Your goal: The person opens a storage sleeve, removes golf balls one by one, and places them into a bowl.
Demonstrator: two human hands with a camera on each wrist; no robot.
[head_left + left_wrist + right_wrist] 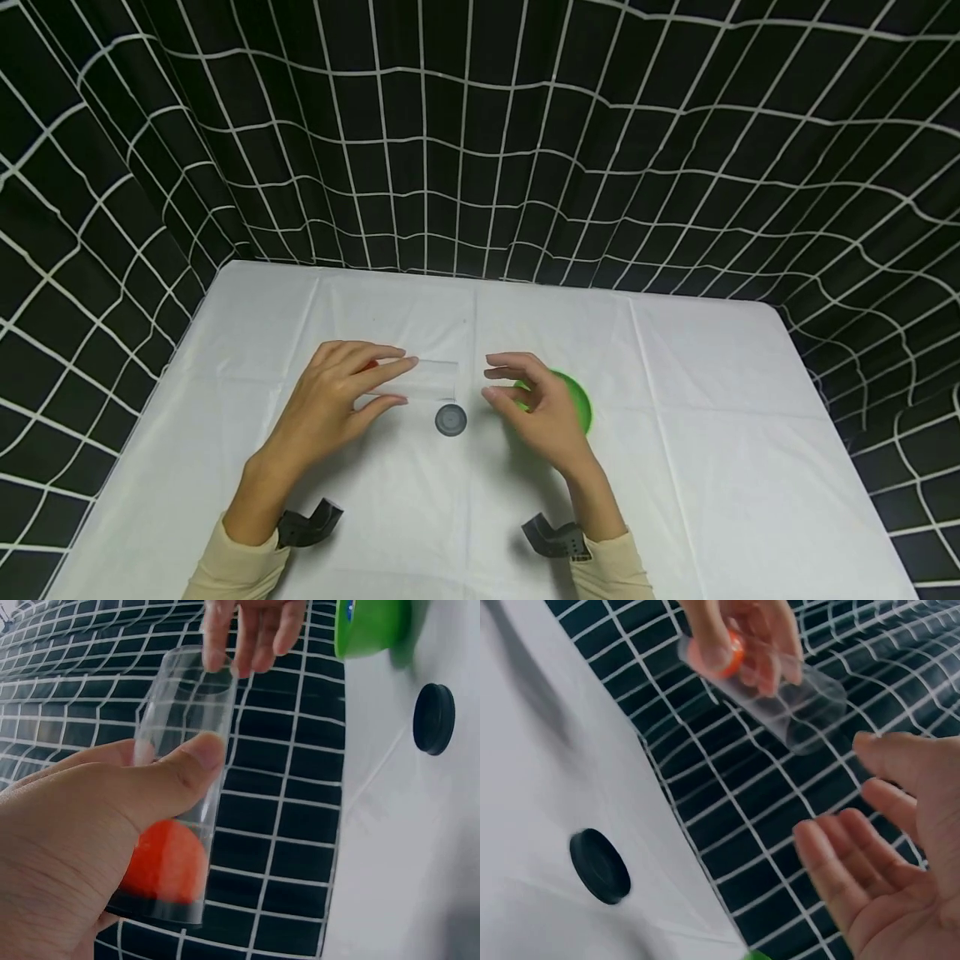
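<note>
My left hand (337, 387) grips a clear plastic tube (435, 379), thumb on one side and fingers on the other. An orange ball (166, 862) sits inside the tube near its dark closed end, partly behind the hand. The tube's other end points toward my right hand (536, 404). That hand holds nothing; its fingers are relaxed and slightly bent, a short gap from the tube. On the table below the tube lies a dark round cap (451, 420). Behind the right hand is a green bowl (577, 404), partly hidden by it.
A white cloth covers the table (720, 433). Black curtains with a white grid (480, 150) stand behind the table and on both sides. A dark wrist mount (309, 525) sits on the left wrist, and a similar mount (553, 537) on the right.
</note>
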